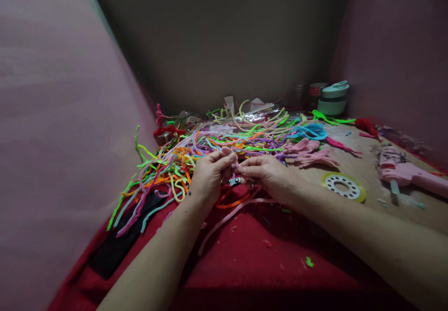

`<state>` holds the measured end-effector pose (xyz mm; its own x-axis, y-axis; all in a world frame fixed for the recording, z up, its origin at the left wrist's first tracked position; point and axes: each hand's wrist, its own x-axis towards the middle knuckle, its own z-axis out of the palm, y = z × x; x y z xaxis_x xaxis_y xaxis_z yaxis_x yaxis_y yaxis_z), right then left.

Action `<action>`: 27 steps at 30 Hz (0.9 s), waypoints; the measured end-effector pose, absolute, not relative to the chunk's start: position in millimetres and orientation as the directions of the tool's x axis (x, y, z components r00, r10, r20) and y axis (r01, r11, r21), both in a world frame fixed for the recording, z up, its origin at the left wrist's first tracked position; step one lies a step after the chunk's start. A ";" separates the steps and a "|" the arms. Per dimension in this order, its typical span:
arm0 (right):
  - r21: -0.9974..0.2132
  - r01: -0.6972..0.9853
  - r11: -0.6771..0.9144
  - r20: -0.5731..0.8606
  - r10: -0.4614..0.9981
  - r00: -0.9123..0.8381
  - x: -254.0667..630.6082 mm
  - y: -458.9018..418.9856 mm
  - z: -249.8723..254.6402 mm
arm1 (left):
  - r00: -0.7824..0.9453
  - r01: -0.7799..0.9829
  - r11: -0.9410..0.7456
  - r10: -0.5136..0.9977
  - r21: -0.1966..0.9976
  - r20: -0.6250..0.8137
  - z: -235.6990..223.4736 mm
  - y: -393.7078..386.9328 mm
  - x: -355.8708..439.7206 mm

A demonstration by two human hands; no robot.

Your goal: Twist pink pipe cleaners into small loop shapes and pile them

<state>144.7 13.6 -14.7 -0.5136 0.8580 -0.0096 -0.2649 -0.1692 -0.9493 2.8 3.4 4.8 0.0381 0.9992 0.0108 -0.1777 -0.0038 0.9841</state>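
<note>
My left hand (208,175) and my right hand (268,173) meet in the middle of the view, fingertips pinched close together. Between them is a pale pink pipe cleaner (236,160), mostly covered by the fingers. Just below the fingertips shows a small silver metal piece with a dark round spot (234,180); its kind and how it is held I cannot make out. Under the hands, a long light pink pipe cleaner (227,216) curves over the red cloth (252,259). An orange pipe cleaner (233,204) loops beside it.
A heap of many-coloured pipe cleaners (168,161) spreads behind and left of my hands. Bent pink pieces (308,151) lie at its right. Further right are a tape roll (343,187), a pink glue gun (402,171) and a mint-green container (332,100). Black cloth (115,250) lies at left.
</note>
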 end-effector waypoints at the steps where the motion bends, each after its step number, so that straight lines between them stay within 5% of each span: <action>1: -0.947 -0.278 -0.160 0.006 0.858 -0.514 144.8 13.3 -14.0 | 0.046 -0.158 -0.006 0.999 0.987 0.013 4.0 3.2 3.4; 9: -0.972 -0.208 -0.108 -0.012 0.910 -0.414 143.9 11.7 -6.3 | 0.020 -0.108 -0.019 1.000 0.994 0.021 3.6 3.1 6.2; 12: -0.980 -0.177 -0.088 -0.016 0.928 -0.371 143.0 10.3 -5.9 | -0.080 0.114 -0.142 0.985 0.983 0.151 5.2 1.5 6.2; 18: -0.990 -0.137 -0.036 0.012 0.941 -0.338 143.0 9.5 -10.7 | -0.007 0.680 -0.471 0.762 0.561 0.648 2.9 -2.3 10.3; 24: -0.991 -0.129 -0.033 0.012 0.941 -0.339 142.8 7.2 -9.3 | -0.044 0.490 -0.336 0.912 0.804 0.408 5.7 1.9 4.7; 27: -0.995 -0.096 -0.028 0.007 0.937 -0.348 142.7 6.6 -9.1 | -0.053 0.570 -0.379 0.869 0.729 0.492 5.6 3.1 2.4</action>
